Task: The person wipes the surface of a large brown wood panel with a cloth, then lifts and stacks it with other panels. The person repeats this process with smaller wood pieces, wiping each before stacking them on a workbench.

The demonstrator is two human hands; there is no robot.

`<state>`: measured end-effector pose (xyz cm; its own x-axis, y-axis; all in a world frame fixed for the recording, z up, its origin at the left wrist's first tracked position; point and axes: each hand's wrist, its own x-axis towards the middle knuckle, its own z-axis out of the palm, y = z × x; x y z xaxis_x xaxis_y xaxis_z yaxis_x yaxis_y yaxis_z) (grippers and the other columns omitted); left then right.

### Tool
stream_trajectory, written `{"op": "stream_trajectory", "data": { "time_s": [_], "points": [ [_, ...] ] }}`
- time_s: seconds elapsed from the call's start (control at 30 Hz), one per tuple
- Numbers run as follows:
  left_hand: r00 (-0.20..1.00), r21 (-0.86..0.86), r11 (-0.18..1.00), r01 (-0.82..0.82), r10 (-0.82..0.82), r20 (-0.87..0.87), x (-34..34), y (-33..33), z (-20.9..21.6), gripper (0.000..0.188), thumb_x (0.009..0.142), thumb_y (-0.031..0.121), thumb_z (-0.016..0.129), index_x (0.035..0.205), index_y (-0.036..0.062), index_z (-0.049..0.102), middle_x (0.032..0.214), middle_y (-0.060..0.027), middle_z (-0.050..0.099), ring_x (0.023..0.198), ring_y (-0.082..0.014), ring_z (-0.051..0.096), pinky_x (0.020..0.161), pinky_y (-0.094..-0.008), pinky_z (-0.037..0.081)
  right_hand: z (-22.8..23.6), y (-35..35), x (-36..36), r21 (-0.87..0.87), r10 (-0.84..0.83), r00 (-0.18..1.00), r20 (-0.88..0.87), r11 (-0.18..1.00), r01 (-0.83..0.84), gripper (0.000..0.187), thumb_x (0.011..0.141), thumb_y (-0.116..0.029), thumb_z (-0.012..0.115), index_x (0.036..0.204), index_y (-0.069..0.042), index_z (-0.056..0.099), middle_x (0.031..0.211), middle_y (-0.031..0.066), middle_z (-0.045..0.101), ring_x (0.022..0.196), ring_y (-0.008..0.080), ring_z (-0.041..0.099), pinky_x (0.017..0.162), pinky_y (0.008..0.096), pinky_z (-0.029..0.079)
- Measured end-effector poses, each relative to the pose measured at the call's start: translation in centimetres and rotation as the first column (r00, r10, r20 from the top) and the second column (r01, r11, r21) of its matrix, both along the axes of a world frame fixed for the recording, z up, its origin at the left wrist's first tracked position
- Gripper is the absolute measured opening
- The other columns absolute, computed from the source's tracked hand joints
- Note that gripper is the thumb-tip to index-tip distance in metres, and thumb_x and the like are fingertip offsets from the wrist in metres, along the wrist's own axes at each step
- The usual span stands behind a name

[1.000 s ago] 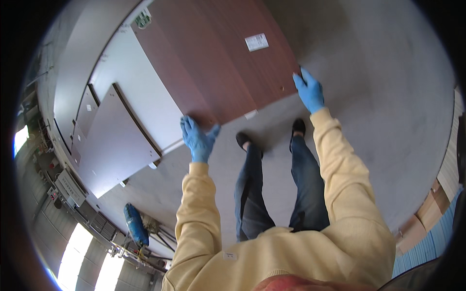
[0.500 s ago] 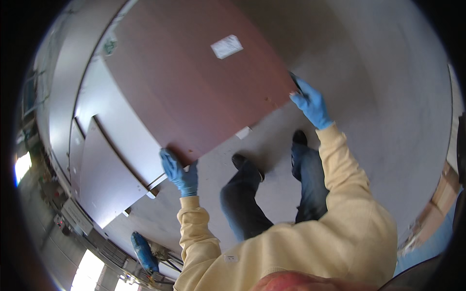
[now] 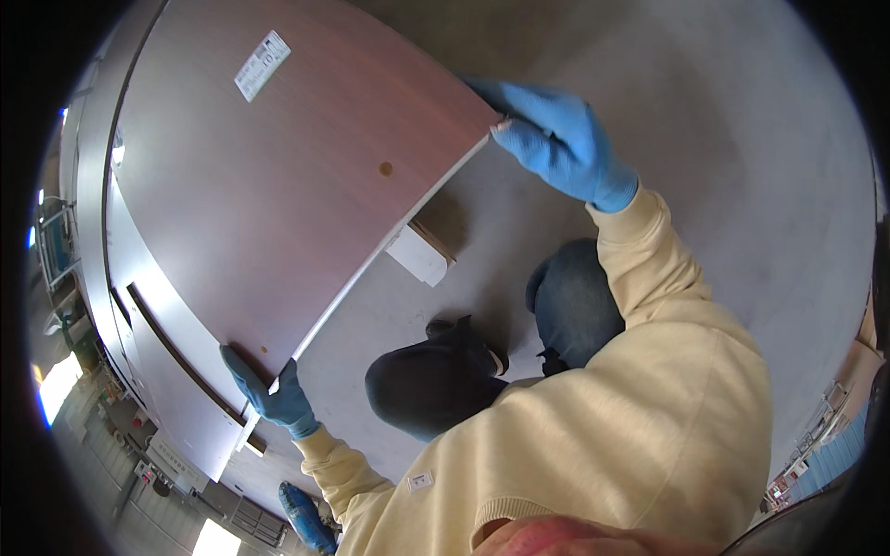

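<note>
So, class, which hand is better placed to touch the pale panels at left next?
Probably the left hand: it holds the reddish-brown board at the corner nearer the pale panels, while the right hand holds the other near corner. Both are occupied, so the left would likely need freeing first.

From the wearer's head, the left of two fisheyes looks steeply down over the sweater to the floor, near above the left hand, right hand and panel; straight edges bow toward its rim.
</note>
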<state>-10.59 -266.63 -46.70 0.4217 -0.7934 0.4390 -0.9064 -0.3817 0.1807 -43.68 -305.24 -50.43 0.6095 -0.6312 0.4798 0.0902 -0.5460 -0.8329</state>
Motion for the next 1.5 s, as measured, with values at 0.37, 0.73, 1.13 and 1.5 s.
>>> {"op": "stream_trajectory", "data": {
  "time_s": [0.37,0.73,1.13,1.5],
  "points": [
    [0.995,-0.059,0.997,-0.056,0.051,-0.084,-1.0,-0.3,-0.2,0.083,0.084,0.038,0.084,0.151,0.0025,0.050,0.153,-0.0121,0.055,0.141,-0.0317,0.052,0.119,-0.0424,0.040,-1.1,-0.4,0.0,-0.208,-0.033,0.999,0.006,0.978,0.033,0.035,0.105,-0.021,0.062,0.130,0.003,0.067,0.093,0.0093,0.075,0.071,0.0130,0.065,0.064,0.0239,0.052],
    [0.982,-0.096,0.989,-0.111,0.094,-0.166,-1.4,-0.3,-0.3,0.079,0.087,0.035,0.082,0.152,0.0034,0.050,0.154,-0.0114,0.053,0.142,-0.0308,0.051,0.119,-0.0407,0.040,-1.2,0.1,0.3,-0.176,-0.075,0.997,0.029,0.981,0.079,0.034,0.104,-0.022,0.063,0.128,0.002,0.069,0.089,0.0106,0.075,0.069,0.0144,0.068,0.063,0.0240,0.053],
    [0.994,-0.054,0.996,-0.074,0.069,-0.089,-0.8,0.1,-0.4,0.085,0.087,0.048,0.079,0.153,0.0038,0.048,0.155,-0.0121,0.052,0.143,-0.0314,0.050,0.120,-0.0418,0.039,-1.6,0.4,0.1,-0.259,-0.057,0.998,-0.023,0.965,0.049,0.038,0.102,-0.018,0.064,0.136,0.000,0.063,0.114,0.0188,0.075,0.094,0.0310,0.075,0.083,0.0339,0.063],
    [0.990,-0.056,0.996,-0.071,0.063,-0.130,-1.4,-0.4,-0.3,0.085,0.088,0.043,0.079,0.154,0.0015,0.045,0.157,-0.0133,0.050,0.144,-0.0314,0.048,0.120,-0.0415,0.038,-1.0,0.1,-0.1,-0.418,-0.168,0.977,-0.128,0.903,0.101,0.033,0.098,-0.017,0.068,0.125,0.002,0.067,0.109,0.0196,0.074,0.088,0.0353,0.073,0.079,0.0366,0.062]
  ]
}}
